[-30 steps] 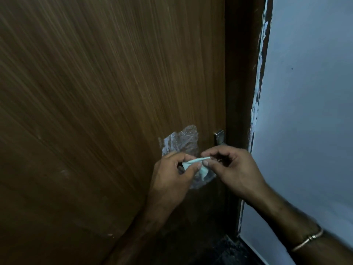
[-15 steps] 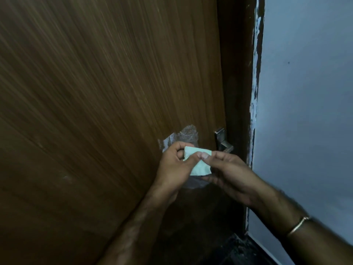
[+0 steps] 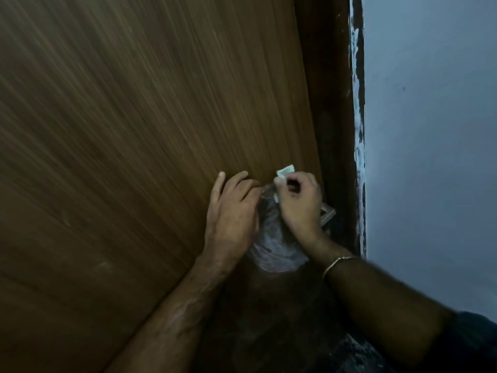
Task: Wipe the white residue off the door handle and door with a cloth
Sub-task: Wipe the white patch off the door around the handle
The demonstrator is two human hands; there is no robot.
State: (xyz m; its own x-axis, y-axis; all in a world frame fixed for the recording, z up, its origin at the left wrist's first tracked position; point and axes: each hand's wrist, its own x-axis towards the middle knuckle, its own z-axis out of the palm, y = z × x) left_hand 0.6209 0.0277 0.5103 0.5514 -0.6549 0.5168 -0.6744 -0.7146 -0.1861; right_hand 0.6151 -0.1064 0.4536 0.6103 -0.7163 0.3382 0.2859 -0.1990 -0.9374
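Note:
A brown wooden door (image 3: 134, 130) fills the left of the view. A patch of white residue (image 3: 274, 251) smears the door low down, between my wrists. My right hand (image 3: 300, 203) is shut on a small pale green cloth (image 3: 285, 170), whose corner sticks out above the fingers, pressed at the top of the residue. The metal door handle (image 3: 326, 215) peeks out just right of that hand, mostly hidden. My left hand (image 3: 232, 208) lies flat on the door left of the residue, fingers apart, holding nothing.
A dark door frame (image 3: 333, 103) runs down the door's right edge, with flaky white paint (image 3: 359, 130) along it. A pale blue-grey wall (image 3: 430, 130) fills the right side. A thin bangle (image 3: 337, 262) sits on my right wrist.
My left hand has let go of the cloth and now rests flat on the door. The right hand alone holds the cloth and has moved up onto the residue. The camera came closer.

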